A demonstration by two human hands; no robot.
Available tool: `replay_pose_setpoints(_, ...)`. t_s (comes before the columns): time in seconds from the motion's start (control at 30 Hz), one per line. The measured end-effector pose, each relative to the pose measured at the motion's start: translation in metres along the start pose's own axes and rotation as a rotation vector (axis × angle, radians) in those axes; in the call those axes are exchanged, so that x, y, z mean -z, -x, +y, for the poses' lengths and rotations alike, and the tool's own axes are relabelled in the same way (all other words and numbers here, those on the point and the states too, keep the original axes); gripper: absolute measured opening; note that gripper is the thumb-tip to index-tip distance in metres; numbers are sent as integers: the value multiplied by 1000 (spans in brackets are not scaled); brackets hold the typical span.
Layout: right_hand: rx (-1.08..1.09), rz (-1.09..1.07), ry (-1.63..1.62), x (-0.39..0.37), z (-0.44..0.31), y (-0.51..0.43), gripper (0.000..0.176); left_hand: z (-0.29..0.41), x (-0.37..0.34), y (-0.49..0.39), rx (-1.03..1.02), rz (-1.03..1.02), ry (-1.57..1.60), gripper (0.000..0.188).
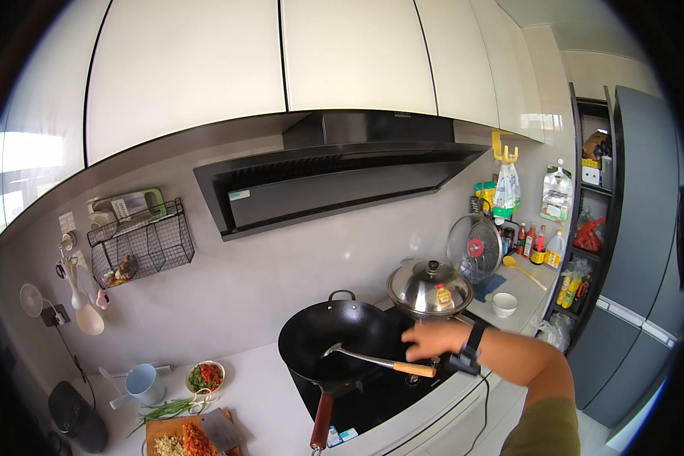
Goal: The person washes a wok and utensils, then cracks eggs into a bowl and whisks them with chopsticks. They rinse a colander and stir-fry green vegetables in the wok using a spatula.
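Observation:
My right hand [433,339], slightly blurred, reaches over the cooktop [302,387] with fingers apart and nothing in it. Just below it is the wooden handle of a wok spatula [413,369], whose metal head rests inside the black wok [302,336]. The wok sits on the left of the cooktop, its dark red handle pointing at me. Behind my hand, a pan under a domed steel lid [410,288] stands at the back right. My left hand is out of view.
At lower left are a cutting board [155,427] with chopped food, a cleaver [219,430], green onions [168,408], a bowl of chopped peppers [206,377] and a blue pot [145,385]. A white bowl [504,305], a glass lid [461,239] and sauce bottles [538,248] stand at right. The range hood [342,185] hangs above.

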State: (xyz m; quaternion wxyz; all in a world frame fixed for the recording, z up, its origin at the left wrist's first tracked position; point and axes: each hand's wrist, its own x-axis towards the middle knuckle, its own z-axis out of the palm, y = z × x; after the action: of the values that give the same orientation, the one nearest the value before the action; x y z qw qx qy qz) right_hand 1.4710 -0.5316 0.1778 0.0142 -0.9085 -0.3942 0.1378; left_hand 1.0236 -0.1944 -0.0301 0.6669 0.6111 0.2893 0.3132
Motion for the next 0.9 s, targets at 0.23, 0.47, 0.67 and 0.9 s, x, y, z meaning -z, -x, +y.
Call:
replay_pose_setpoints(0.23,48,1325,239,180,25,-15,71,0,12,31,7,235,3,20)
replay_pose_setpoints(0.47,-16,1319,209,266,7,-65,78,-51,5,63,65,294,-101,20)
replay_pose_setpoints(0.67,-89,1266,206,285,12,-86,82,-59,-26,84,104,399,-88,21)
replay_pose_setpoints(0.9,298,1532,124,263,19,-37,57,-66,-50,60,97,320,-133,23)
